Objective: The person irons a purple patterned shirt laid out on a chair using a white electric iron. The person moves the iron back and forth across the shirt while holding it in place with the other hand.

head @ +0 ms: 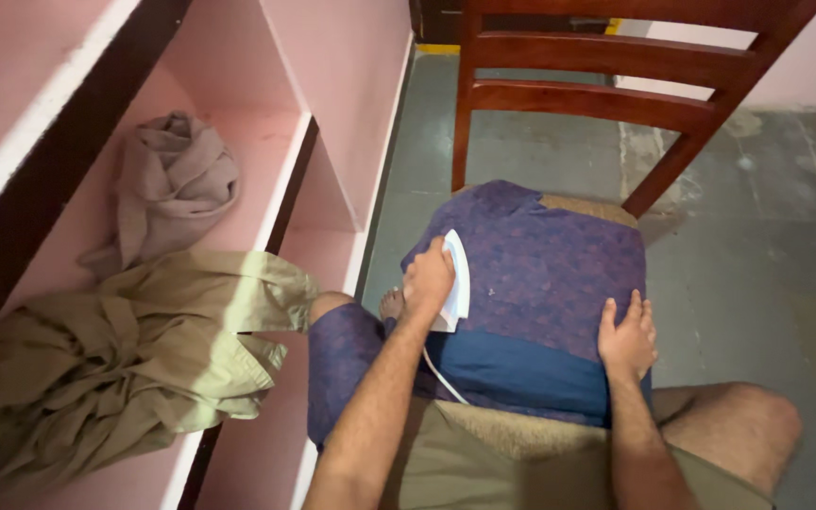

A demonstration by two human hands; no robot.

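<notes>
So the purple patterned cloth (pixel 550 274) is spread over the seat of the dark red wooden chair (pixel 616 90), one end hanging off the left edge. The left hand (pixel 427 279) sits on top of the white clothes iron (pixel 455 279), which rests on the cloth's left part. The right hand (pixel 627 335) lies flat on the cloth's right near corner. Left of the chair is the pink shelf unit (pixel 276 189), with a crumpled beige cloth (pixel 172 184) inside, toward the back, and the rumpled khaki garment (pixel 125 359) in front of it, spilling over the shelf edge.

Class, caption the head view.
Left hand grips a white iron on purple cloth; right hand flattens it.
</notes>
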